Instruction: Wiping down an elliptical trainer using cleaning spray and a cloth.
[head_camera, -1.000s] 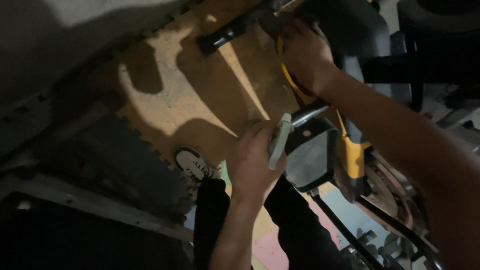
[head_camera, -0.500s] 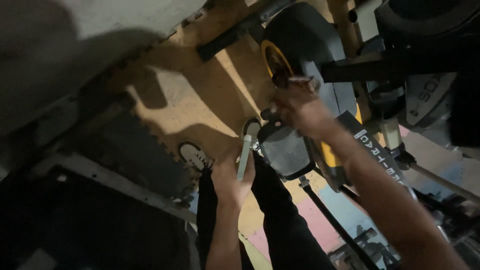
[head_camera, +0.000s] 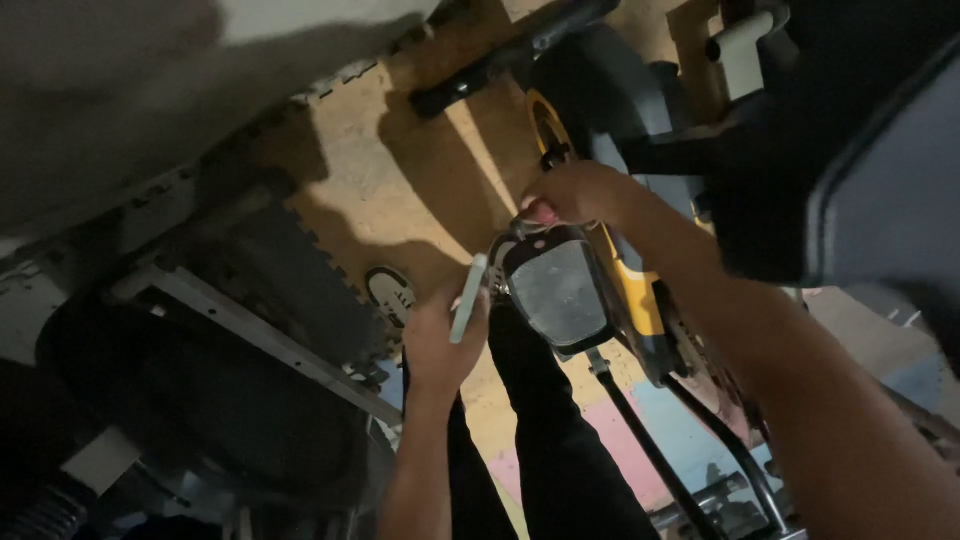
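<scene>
Gloom covers the far left, where a dark round bulk (head_camera: 200, 400) and a pale metal rail (head_camera: 250, 330) lie well apart from either hand. Nearer in, interlocking floor mats (head_camera: 400, 170) show tan under the light, and a shoe (head_camera: 392, 293) sits just left of the left hand, above the person's dark trouser legs (head_camera: 560, 440).

The left hand (head_camera: 440, 340) is closed around a pale flat wrench (head_camera: 468, 298), held nearly upright, with its upper end reaching toward the inner end of the pedal (head_camera: 557, 292). Whether the wrench head is actually seated on the pedal's axle I cannot tell; the joint is small and in shadow.

Just right of that hand, the pedal is a dark, broad plate tilted toward the camera, still mounted on its crank (head_camera: 615, 395). The right hand (head_camera: 572, 192) comes in from the upper right and rests with curled fingers on the pedal's top edge, apparently steadying it; it grips the rim rather than any tool.

Behind and right of the right hand is the exercise bike's body (head_camera: 640, 300), yellow and black, with a dark housing (head_camera: 610, 100) above and thin dark struts (head_camera: 690, 440) running down toward the lower right.

By my reading the work at the pedal is at an early or middle stage: tool and steadying hand are both in place, and the pedal is neither visibly loose nor detached. Turning the wrench and finishing the joint appear to remain.
</scene>
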